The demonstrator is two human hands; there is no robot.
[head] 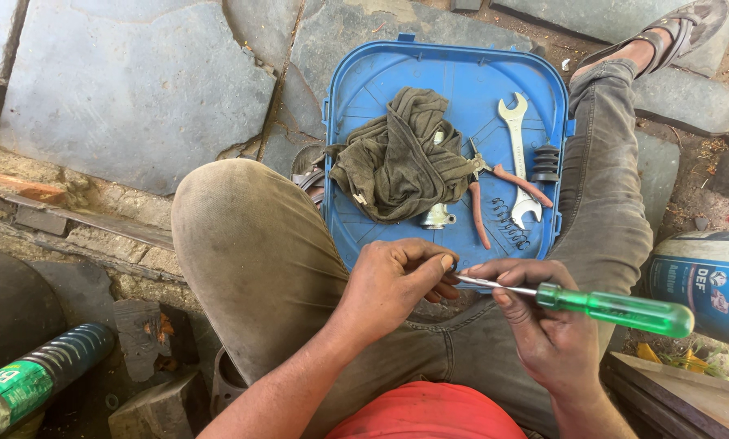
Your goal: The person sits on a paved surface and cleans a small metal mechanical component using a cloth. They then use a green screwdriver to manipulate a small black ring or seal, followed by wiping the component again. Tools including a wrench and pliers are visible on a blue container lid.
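Left hand [393,280] over the lap, at the near edge of the blue tray [454,73]: fingers pinched on a small part, too hidden to identify. Screwdriver [576,299] tip meets that pinch. Right hand [543,325] closed around its shaft; green handle projects right. On tray: olive rag [401,154], pliers [494,191], spring [511,223], spanner [517,154], black rubber boot [546,162] near right edge.

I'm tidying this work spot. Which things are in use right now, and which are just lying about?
In use:
- green-handled screwdriver, in the right hand
- small part, mostly hidden, pinched in the left hand

Lying about:
- blue tray
- dark rag
- open-end wrench
- red-handled pliers
- coil spring
- black rubber boot
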